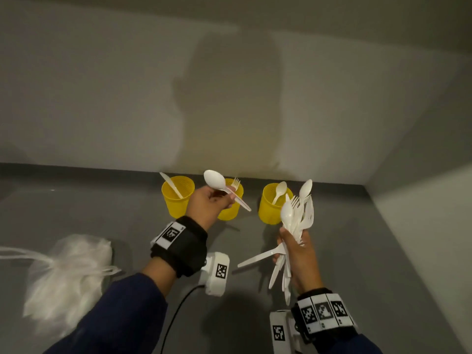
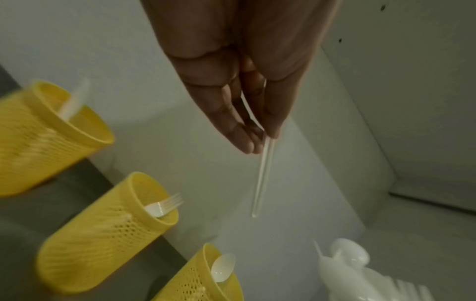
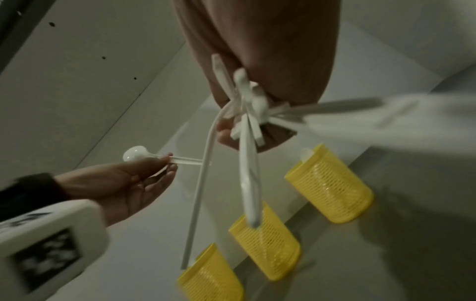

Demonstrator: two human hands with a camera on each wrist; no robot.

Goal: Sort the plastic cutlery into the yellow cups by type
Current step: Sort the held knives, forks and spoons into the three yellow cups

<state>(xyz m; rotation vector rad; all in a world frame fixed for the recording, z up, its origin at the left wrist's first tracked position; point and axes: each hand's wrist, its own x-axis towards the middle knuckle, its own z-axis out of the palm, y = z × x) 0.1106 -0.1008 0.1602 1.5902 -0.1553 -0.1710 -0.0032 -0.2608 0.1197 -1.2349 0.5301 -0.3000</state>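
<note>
Plastic cutlery: mixed bundle (image 1: 296, 226) of white spoons, forks and knives gripped upright in right hand (image 1: 297, 254), fingers curled round the handles; several handles splay out below the fist. Left hand (image 1: 207, 203) pinches a single spoon (image 1: 222, 186) by mid-handle between thumb and fingertips, bowl up and pointing left, held above the cups.

Three yellow mesh cups stand in a row at the back of the grey tabletop (image 1: 357, 251), near the wall: left cup (image 1: 177, 198) holds a knife, middle cup (image 1: 232, 203) a fork, right cup (image 1: 272, 206) a spoon. Crumpled plastic bag (image 1: 66, 267) lies on the tabletop at left.

Judgement: spoon belongs in the right cup; sorting barely begun, one piece per cup.

Risks:
- Left hand hovers over the middle (fork) cup; release here would missort.
- Reach to the right cup crosses close to the bundle; a knock could scatter it.
- Splayed lower handles look loosely held; one may slip out.
- Cups look light; an angled insertion could tip one.
</note>
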